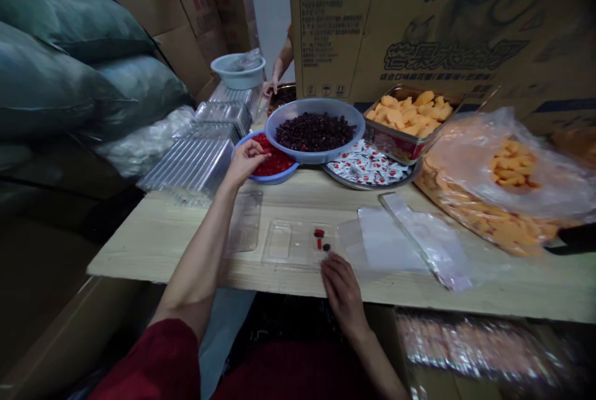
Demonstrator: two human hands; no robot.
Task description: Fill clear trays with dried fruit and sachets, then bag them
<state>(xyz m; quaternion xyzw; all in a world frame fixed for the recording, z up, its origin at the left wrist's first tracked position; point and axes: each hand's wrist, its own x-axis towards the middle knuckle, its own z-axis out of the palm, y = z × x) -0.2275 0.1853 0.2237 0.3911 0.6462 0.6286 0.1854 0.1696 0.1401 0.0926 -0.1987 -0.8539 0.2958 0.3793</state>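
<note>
Your sleeve (144, 359) is deep maroon; the smaller bowl (274, 179) is bright blue, and its dried fruit (274, 164) vivid red; the paler bowl (344, 111) is pale grey-blue, with near-black berries (314, 131) inside; the sachets (367, 164) are white patterned with red; the mango pieces (410, 114) are yellow-orange; the carton (442, 27) is tan, printed in black.
</note>
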